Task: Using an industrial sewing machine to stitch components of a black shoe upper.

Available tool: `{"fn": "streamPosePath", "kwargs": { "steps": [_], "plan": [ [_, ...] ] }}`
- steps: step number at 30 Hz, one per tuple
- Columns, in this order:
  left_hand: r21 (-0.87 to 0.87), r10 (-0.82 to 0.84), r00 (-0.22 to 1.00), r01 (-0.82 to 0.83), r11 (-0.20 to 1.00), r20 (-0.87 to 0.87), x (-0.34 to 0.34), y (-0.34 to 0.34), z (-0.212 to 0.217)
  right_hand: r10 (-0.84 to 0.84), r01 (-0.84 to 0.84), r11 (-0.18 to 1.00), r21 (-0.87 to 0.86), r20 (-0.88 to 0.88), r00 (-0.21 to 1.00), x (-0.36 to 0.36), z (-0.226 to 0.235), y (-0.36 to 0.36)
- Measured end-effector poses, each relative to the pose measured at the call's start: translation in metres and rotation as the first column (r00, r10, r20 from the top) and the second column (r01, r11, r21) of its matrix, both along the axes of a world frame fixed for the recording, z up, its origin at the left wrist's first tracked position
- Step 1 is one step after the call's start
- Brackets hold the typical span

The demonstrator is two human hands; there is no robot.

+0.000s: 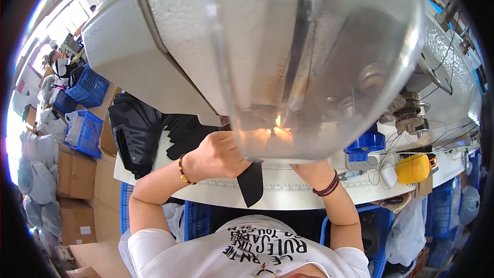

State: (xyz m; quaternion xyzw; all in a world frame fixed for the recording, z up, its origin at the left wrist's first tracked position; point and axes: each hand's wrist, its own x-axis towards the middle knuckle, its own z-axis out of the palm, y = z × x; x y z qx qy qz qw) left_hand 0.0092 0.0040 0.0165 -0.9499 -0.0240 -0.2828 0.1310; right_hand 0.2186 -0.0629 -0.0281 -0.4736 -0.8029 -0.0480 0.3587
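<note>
My left hand [218,155] is closed at the front of a large white sewing machine [180,46], its fingers curled round a black fabric piece [251,188]. The strip's lower end hangs over the table's front edge. My right hand [310,172] reaches in from the other side, under a clear plastic shield [319,87] that blurs its fingers. Lit fingertips show through the plastic close to the needle area, where a small light glows. Whether the right fingers grip the fabric is hidden. More black cut pieces [185,133] lie left of my left hand.
A stack of black patterned pieces [136,134] lies at the table's left end. To the right are a blue plastic part [365,143], a yellow container [413,169] and loose threads. A ruler strip [288,186] runs along the front edge. Blue crates [85,134] and cartons [76,172] stand leftward.
</note>
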Motion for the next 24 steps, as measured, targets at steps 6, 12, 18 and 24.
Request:
{"fn": "streamPosePath", "kwargs": {
  "steps": [6,12,18,24],
  "plan": [
    [0.056,0.103,0.992,-0.099,0.994,-0.072,0.003,-0.009,-0.006,0.032,-0.029,0.994,0.102,-0.023,0.999,0.005,-0.007,0.004],
    [0.194,0.113,0.992,-0.102,0.976,-0.050,0.007,-0.012,0.003,0.010,-0.027,0.993,-0.113,-0.150,0.989,0.006,-0.025,0.008],
    [0.056,0.092,0.996,-0.091,0.994,-0.012,0.004,-0.003,0.011,0.007,-0.002,0.998,0.064,-0.072,0.997,0.004,-0.002,0.005],
    [-0.109,0.109,0.994,-0.111,0.988,-0.029,-0.002,0.002,0.011,-0.012,-0.073,0.967,-0.243,-0.332,0.943,-0.001,-0.028,0.004]
  ]
}}
